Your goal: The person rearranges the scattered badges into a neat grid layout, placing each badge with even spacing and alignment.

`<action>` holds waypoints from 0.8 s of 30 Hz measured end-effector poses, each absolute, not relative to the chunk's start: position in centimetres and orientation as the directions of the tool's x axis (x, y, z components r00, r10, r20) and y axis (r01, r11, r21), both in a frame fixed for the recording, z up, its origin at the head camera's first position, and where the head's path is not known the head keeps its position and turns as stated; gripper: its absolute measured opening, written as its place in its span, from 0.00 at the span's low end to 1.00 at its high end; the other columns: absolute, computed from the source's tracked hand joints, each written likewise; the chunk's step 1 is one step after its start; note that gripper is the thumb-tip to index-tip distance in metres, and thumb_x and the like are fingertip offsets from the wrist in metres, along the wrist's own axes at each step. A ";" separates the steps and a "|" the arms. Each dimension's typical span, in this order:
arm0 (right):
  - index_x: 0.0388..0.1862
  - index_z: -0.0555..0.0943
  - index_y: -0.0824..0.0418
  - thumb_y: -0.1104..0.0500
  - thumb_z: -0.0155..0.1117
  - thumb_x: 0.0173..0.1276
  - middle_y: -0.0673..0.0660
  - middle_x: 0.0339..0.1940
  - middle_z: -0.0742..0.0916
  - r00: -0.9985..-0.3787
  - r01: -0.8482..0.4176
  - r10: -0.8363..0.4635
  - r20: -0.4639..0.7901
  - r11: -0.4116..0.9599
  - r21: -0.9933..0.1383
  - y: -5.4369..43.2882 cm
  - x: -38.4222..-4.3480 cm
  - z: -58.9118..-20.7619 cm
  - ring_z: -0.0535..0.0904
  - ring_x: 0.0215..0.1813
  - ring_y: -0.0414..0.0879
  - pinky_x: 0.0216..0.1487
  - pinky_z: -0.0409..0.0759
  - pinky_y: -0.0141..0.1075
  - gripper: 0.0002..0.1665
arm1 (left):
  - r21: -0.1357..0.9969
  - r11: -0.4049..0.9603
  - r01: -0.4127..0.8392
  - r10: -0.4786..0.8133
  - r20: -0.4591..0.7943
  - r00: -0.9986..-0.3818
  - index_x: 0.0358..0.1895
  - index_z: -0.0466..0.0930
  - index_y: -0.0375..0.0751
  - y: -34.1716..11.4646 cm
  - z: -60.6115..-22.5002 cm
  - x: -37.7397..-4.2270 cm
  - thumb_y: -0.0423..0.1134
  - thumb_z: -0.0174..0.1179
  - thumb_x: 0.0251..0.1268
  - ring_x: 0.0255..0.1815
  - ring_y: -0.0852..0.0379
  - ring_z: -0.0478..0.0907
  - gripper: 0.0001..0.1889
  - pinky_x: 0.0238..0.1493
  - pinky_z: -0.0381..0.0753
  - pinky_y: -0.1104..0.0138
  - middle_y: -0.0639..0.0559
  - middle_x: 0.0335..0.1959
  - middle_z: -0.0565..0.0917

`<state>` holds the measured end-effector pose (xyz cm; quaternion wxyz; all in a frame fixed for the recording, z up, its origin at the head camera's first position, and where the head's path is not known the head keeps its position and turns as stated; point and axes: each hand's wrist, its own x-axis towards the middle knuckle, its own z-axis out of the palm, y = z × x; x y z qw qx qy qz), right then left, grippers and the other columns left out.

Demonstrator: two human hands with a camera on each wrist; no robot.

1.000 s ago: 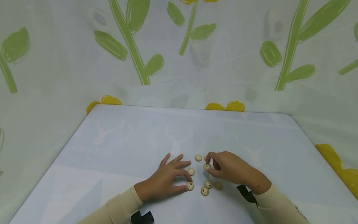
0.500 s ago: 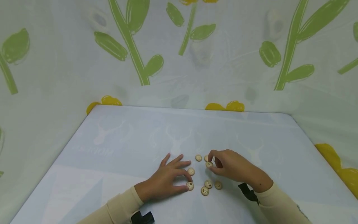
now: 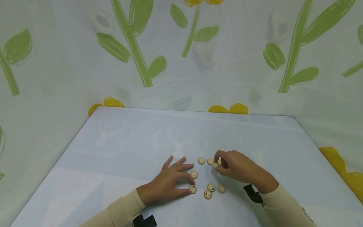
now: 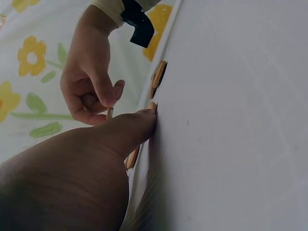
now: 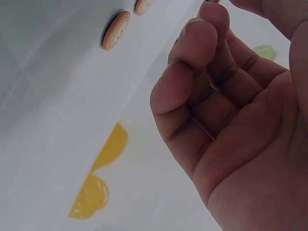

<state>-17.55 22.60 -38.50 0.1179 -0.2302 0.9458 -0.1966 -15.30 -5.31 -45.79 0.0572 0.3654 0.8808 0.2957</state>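
Observation:
Several round wooden buttons lie on the table in the head view. My left hand point(image 3: 171, 181) is at the left of them, thumb and index finger pinching a button with a dark printed pattern point(image 3: 193, 189) at the tabletop, the other fingers spread. A plain pale button point(image 3: 194, 174) lies just beyond its index finger. At the far side my right hand point(image 3: 236, 165) pinches a light button point(image 3: 215, 165) between thumb and index finger. This button overlaps a far-row button point(image 3: 210, 161) in the head view. Another button point(image 3: 219, 161) is partly hidden behind the right fingers.
One more button point(image 3: 201, 160) lies at the far left of the back row. Nearer the person are two patterned buttons point(image 3: 208, 194) point(image 3: 211, 187) and a plainer button point(image 3: 221, 189). The pale table point(image 3: 141, 132) meets a flower-printed curtain point(image 3: 181, 82) at its back edge.
My right hand has moved away from the person and slightly right, carrying its button toward the back row. The left hand stays where it was, on its button.

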 end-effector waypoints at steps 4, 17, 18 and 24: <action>0.42 0.79 0.53 0.57 0.69 0.67 0.43 0.19 0.76 -0.867 -0.393 -0.483 -0.126 0.816 -0.424 22.9 -17.7 -38.7 0.69 0.22 0.34 0.23 0.71 0.29 0.08 | 0.561 0.557 0.612 0.678 0.118 -0.725 0.44 0.83 0.71 -5.3 -45.8 -15.3 0.56 0.69 0.60 0.82 0.46 0.53 0.10 0.76 0.37 0.34 0.59 0.73 0.72; 0.40 0.79 0.54 0.57 0.70 0.66 0.44 0.19 0.76 -0.872 -0.373 -0.462 -0.160 0.840 -0.393 23.3 -17.9 -39.1 0.68 0.22 0.35 0.23 0.70 0.29 0.08 | 0.566 0.557 0.608 0.680 0.109 -0.725 0.45 0.83 0.71 -5.3 -45.7 -15.2 0.56 0.69 0.60 0.82 0.47 0.53 0.10 0.76 0.37 0.34 0.59 0.73 0.72; 0.40 0.79 0.54 0.57 0.70 0.66 0.44 0.20 0.76 -0.873 -0.366 -0.458 -0.166 0.843 -0.395 23.3 -17.9 -39.2 0.68 0.22 0.36 0.23 0.70 0.30 0.08 | 0.567 0.557 0.607 0.680 0.108 -0.725 0.45 0.83 0.71 -5.3 -45.7 -15.2 0.56 0.69 0.60 0.82 0.47 0.53 0.10 0.76 0.37 0.34 0.59 0.73 0.72; 0.38 0.79 0.52 0.58 0.71 0.64 0.45 0.21 0.76 -0.870 -0.343 -0.447 -0.207 0.852 -0.396 23.4 -18.0 -39.2 0.69 0.24 0.37 0.24 0.70 0.30 0.09 | 0.562 0.559 0.610 0.681 0.108 -0.724 0.44 0.83 0.71 -5.4 -45.8 -15.2 0.56 0.69 0.60 0.82 0.46 0.53 0.10 0.76 0.37 0.34 0.59 0.73 0.71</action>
